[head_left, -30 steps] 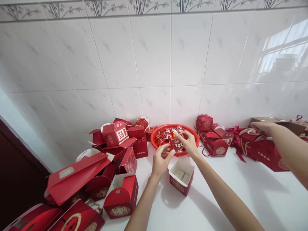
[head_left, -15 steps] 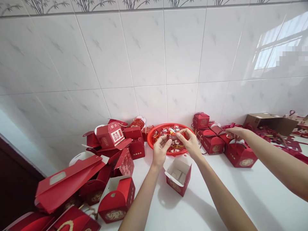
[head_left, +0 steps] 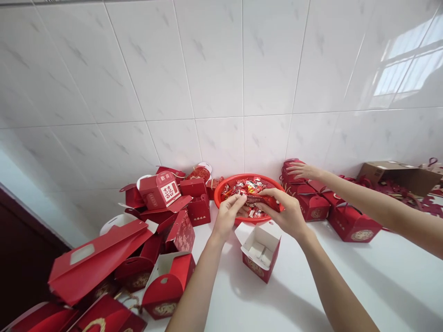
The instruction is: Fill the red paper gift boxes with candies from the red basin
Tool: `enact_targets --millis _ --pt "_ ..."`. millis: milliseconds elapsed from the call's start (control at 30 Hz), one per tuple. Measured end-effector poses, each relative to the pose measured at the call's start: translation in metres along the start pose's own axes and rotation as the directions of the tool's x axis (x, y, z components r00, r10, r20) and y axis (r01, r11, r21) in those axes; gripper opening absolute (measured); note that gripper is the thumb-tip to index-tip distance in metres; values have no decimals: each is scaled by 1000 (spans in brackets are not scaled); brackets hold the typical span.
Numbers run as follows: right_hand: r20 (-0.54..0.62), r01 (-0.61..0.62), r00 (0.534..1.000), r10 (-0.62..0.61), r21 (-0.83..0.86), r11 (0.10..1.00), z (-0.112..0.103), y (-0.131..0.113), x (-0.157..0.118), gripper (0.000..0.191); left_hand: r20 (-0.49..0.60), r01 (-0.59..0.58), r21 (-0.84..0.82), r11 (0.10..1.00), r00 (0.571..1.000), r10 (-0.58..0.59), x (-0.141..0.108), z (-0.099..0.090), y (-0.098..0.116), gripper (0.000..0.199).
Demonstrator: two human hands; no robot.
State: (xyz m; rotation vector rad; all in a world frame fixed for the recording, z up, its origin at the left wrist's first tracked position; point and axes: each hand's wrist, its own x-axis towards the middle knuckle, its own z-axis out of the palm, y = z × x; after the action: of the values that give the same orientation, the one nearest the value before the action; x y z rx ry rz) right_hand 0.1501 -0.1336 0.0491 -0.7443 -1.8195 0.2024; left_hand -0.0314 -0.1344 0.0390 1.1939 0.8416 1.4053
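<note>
My left hand (head_left: 226, 216) and my right hand (head_left: 285, 214) are both closed on a dark red patterned piece (head_left: 258, 199), stretched between their fingertips. Its exact kind is hard to make out. Directly below it is the orange-red plastic basket (head_left: 217, 198) full of wrapped sweets (head_left: 249, 185). In front of the basket, between my forearms, a small red gift box (head_left: 258, 265) stands upright with its white flaps up. Two pale pieces show at its bottom.
Red gift boxes (head_left: 169, 281), some open, pile up on the left. Closed boxes (head_left: 356, 223) line the right, where another person's hand (head_left: 304, 170) reaches in over a stack. Farther right lies a cardboard carton (head_left: 391, 173) with dark red pieces. Behind rises a tiled wall (head_left: 221, 83).
My right hand has moved slightly right, and more of the dark red piece shows between my hands. The other person's hand has left a box handle and moved left, fingers spread.
</note>
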Motion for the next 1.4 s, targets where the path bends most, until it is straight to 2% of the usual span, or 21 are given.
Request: enact_targets --millis 133,233,333,467,567,667,833,933,1033,1167,1233,1333,1400 --pt "39 65 997 -64 -35 997 -3 0 -2 20 -24 54 -99 994 998 -56 -4 -1 9 34" --pt "73 100 993 -92 -103 990 -3 2 -3 17 26 93 -67 993 996 -91 -8 -2 15 36" --pt "85 149 987 -137 -162 976 -2 -1 -3 16 29 56 0 998 998 -56 -10 -1 17 34" --pt "142 170 979 -149 -155 973 -4 -6 -3 23 6 -12 -2 1000 1000 12 -9 0 14 28" --pt "190 92 979 -75 -86 992 -12 -6 -2 29 -28 -51 9 999 998 51 -8 -2 13 22" --pt "177 -29 984 28 2 1000 -23 -2 -2 27 -30 -105 42 994 994 106 -9 -3 15 16" --pt "66 -194 980 188 117 974 -37 6 1 30 32 -143 171 975 990 139 -11 -5 18 17" --pt "52 -248 969 243 208 946 -40 9 2 35 111 -163 239 957 984 140 -12 -5 17 21" --pt "53 -277 961 273 284 918 -40 11 4 38 237 -131 301 945 970 59 -14 -7 16 29" --pt "87 -300 954 287 333 894 -38 9 4 39 397 -61 440 896 908 -133 -15 -10 11 40" --pt "120 -317 948 294 337 887 -37 8 4 40 379 -45 472 880 912 -156 -14 -10 9 40" --pt "160 -342 939 305 321 883 -36 6 4 42 288 -45 483 874 951 -110 -11 -9 7 37" --pt "190 -361 930 315 310 880 -36 5 4 41 254 -49 489 871 963 -88 -10 -9 8 33"
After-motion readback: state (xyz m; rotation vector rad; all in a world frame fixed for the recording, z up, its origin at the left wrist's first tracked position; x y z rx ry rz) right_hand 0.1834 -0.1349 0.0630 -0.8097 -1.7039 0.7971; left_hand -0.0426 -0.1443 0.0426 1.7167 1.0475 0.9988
